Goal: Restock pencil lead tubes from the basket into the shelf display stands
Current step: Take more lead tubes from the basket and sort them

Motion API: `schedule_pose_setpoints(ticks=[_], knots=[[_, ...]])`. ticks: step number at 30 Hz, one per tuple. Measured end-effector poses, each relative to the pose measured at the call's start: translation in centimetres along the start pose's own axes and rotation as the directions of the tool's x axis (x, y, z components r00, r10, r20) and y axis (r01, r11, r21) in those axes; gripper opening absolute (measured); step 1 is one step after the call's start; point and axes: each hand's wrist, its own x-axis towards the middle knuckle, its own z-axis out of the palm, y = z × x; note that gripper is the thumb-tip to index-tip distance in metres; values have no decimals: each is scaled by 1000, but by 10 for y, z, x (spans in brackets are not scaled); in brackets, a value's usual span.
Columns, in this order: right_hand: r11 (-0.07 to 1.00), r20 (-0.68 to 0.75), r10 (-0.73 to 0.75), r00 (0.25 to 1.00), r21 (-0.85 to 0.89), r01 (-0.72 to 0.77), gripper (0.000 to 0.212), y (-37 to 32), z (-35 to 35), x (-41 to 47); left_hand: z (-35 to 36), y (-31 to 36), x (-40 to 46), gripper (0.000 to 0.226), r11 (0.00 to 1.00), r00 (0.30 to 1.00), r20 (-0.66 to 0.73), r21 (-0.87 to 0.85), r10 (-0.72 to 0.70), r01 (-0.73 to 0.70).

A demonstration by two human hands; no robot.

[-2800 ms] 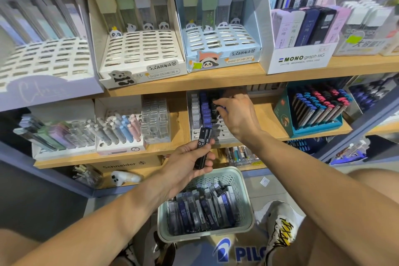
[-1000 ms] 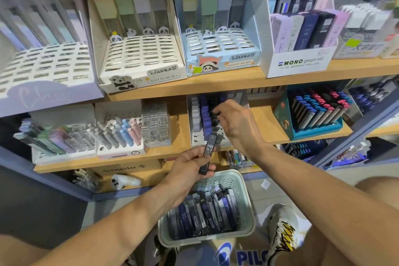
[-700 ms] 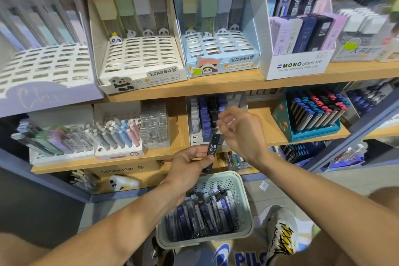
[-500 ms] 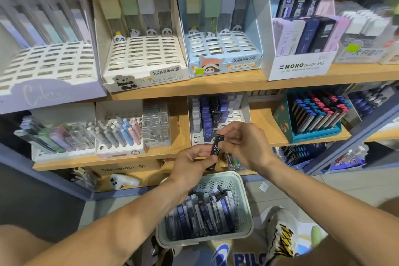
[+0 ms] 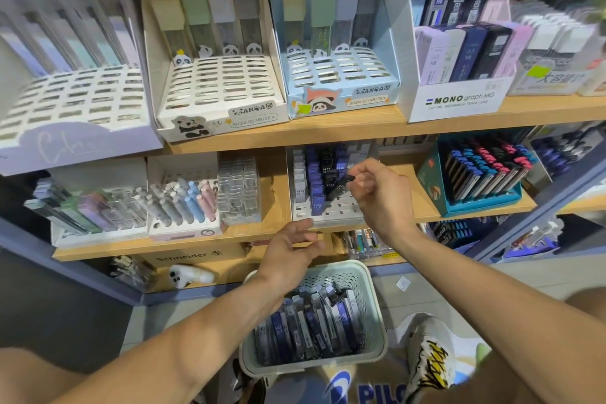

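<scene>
While the basket point(image 5: 377, 275) is sitting below both hands for easy reach, the left hand point(image 5: 292, 251) is hovering slack and empty; beyond it, the right hand point(image 5: 377, 193) is pinching a black lead tube point(image 5: 341, 188), angling it toward the display stand point(image 5: 328, 211) slots just ahead.

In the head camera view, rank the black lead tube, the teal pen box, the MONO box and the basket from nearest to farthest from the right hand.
From the right hand:
1. black lead tube, pinched in its fingers, over the white stand.
2. teal pen box, to its right on the same shelf.
3. MONO box, on the shelf above, and basket, on the floor below: too close to call.
</scene>
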Motion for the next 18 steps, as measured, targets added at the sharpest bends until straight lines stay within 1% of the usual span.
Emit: schedule_pose_setpoints(ticks=[2, 5, 7, 9, 12, 16, 18], knots=[[998, -7, -46, 999, -35, 46, 15, 1, 1, 1, -1, -2, 1, 44, 1000, 1000, 1, -1, -1, 1], [977, 3, -183, 983, -109, 182, 21, 0, 1, 0, -2, -4, 3, 41, 1000, 1000, 2, 10, 4, -4], [959, 5, -258, 966, -123, 257, 22, 0, 3, 0, -3, -6, 5, 40, 1000, 1000, 6, 17, 6, -6], [944, 9, -306, 952, -125, 305, 19, -1, 4, 1, -4, -7, 6, 43, 1000, 1000, 9, 28, 4, -4], [935, 43, -329, 943, -125, 332, 18, -3, 8, 2, -4, -8, 7, 52, 999, 1000, 15, 39, -4, 3], [950, 46, -287, 957, -119, 290, 17, 2, 16, 0, -6, -9, 6, 55, 999, 999, 26, 43, -19, 18], [946, 32, -291, 956, -141, 292, 18, 4, 16, 0, -6, -9, 6, 54, 998, 999, 40, 54, -21, 19]])
